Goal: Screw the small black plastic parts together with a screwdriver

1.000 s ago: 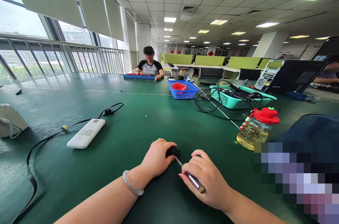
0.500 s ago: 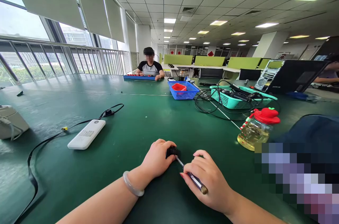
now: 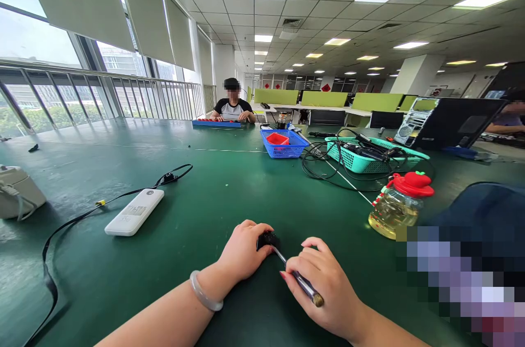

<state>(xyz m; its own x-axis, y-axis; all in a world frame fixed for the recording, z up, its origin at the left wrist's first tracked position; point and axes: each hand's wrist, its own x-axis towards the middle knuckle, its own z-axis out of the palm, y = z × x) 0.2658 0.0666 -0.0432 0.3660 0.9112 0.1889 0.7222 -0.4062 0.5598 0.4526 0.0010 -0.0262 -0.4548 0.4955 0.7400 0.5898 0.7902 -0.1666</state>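
Observation:
My left hand (image 3: 243,251) is curled on the green table (image 3: 213,194), its fingers gripping a small black object (image 3: 267,239) near the front edge. My right hand (image 3: 324,287) is closed round a slim metal tool (image 3: 301,282) with a brown end. The tool's thin tip points up and left and touches the small black object. A pale bangle sits on my left wrist.
A white power bank (image 3: 134,212) with a black cable lies to the left, a beige device (image 3: 18,193) at the far left. A bottle with a red lid (image 3: 400,205), a blue basket (image 3: 284,142) and a teal basket (image 3: 367,153) of cables stand to the right. A person sits across the table.
Both hands hold their places on the black object and the tool. Only the view has shifted a little.

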